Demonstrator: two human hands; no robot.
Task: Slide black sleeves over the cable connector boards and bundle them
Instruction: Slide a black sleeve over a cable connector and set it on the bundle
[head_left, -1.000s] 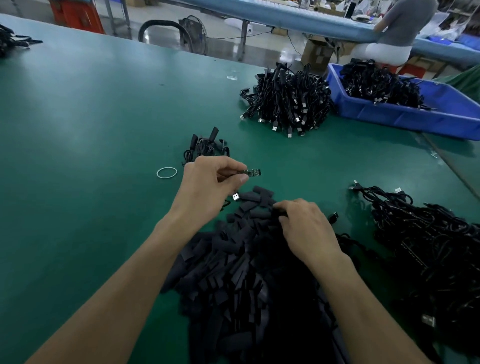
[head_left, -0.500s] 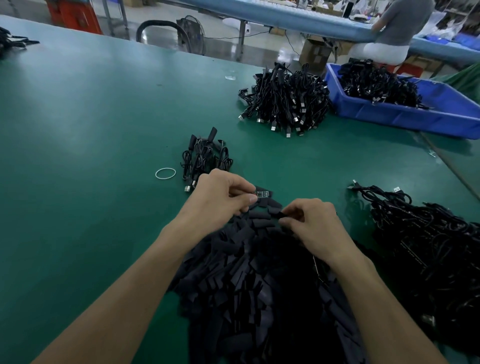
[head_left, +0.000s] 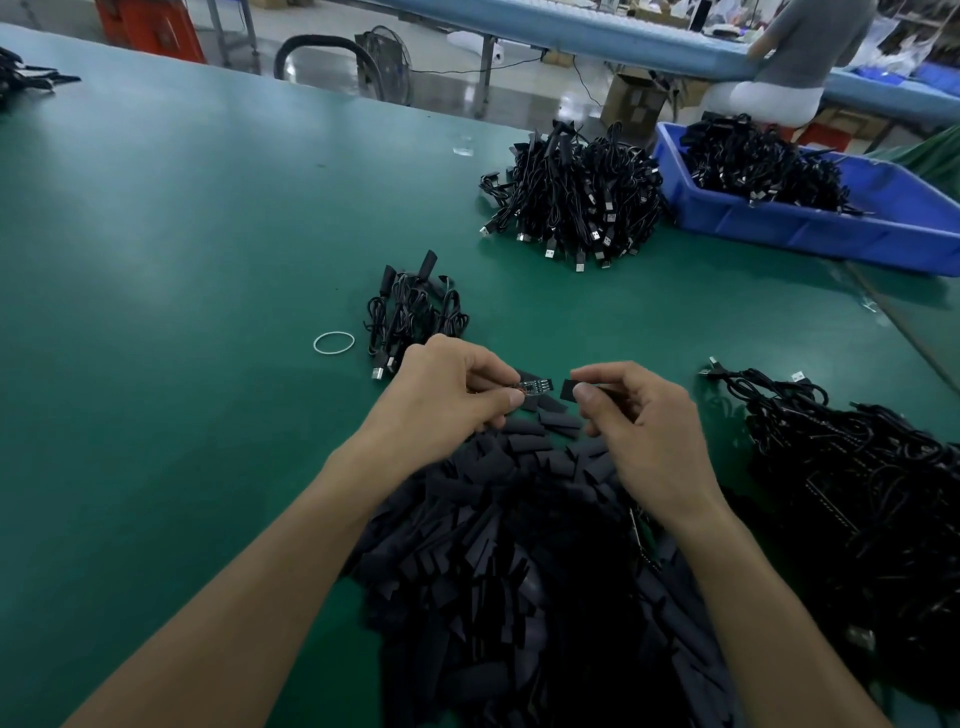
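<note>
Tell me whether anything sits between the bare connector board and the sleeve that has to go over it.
Nothing visible does. The left hand pinches the connector board, and the right hand holds the black sleeve facing it, with only an open gap between them.

- Wide green-topped bench (head_left: 182, 218) fills the foreground, soft light glaring off it.
- Beyond its far edge, glossy pale floor (head_left: 447, 83) reflecting light.
- A long light-blue padded bench (head_left: 597, 31) crosses the back.
- Brown cardboard box (head_left: 631, 101) underneath it; red crate (head_left: 150, 26) far left.
- Black hooped tube (head_left: 322, 49) stands beside a wire fan (head_left: 387, 60).
</note>
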